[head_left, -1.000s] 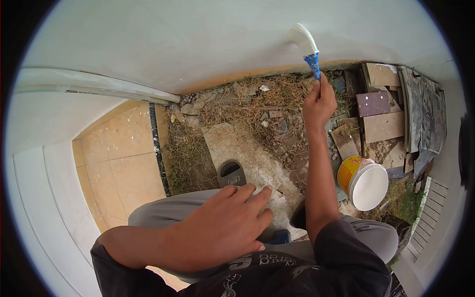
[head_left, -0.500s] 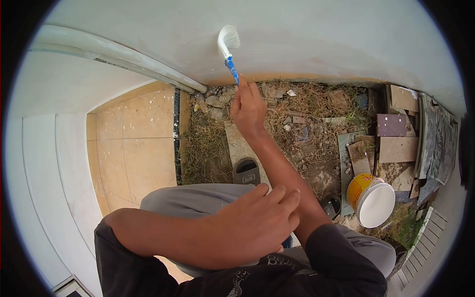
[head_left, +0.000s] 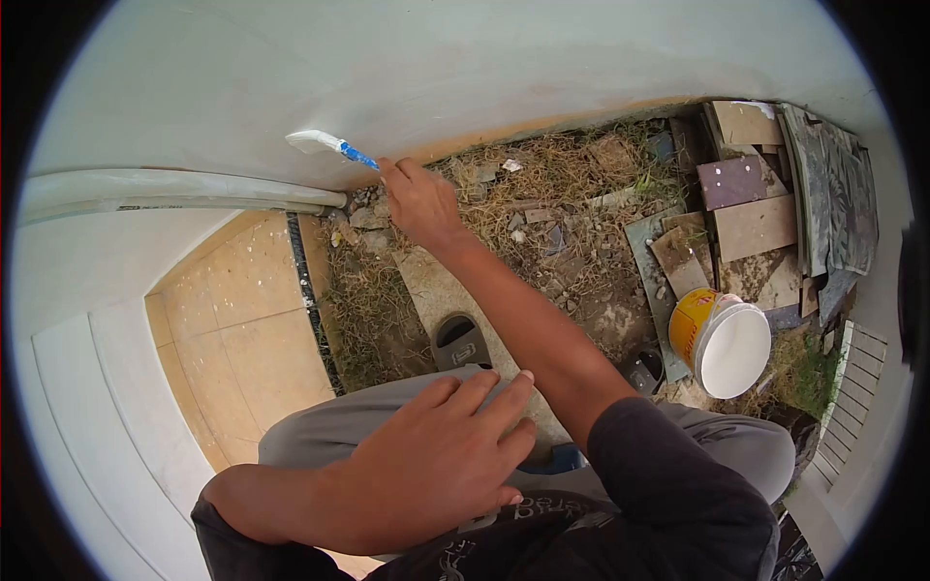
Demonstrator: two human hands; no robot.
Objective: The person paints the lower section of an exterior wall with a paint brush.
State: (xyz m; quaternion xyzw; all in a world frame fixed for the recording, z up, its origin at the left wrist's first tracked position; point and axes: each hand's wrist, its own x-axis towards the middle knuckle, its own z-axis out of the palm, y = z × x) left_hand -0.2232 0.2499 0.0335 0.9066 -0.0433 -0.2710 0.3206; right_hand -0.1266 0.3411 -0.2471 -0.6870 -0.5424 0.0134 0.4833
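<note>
A paintbrush with a blue handle [head_left: 358,155] and white bristles [head_left: 315,141] is in my right hand [head_left: 421,205], fingers closed around the handle's end. Its bristles lie against the pale wall [head_left: 542,58], low down and close to the pipes. Nothing is in my left hand [head_left: 441,450], which hovers in front of my body, palm down with fingers apart, near my right forearm. To the right, a yellow bucket [head_left: 690,324] shows a wide white round top.
White pipes [head_left: 184,186] run along the wall's left part. Beige tiles [head_left: 266,363] lie at the left, beside a strip of dry grass and rubble [head_left: 542,232]. Stacked tile pieces [head_left: 756,228] lean at the right. Sandals [head_left: 460,344] are on my feet.
My right hand has swept the brush left along the wall, toward the pipes. My left hand's fingers have spread, and it has moved off the right forearm. The view has turned slightly.
</note>
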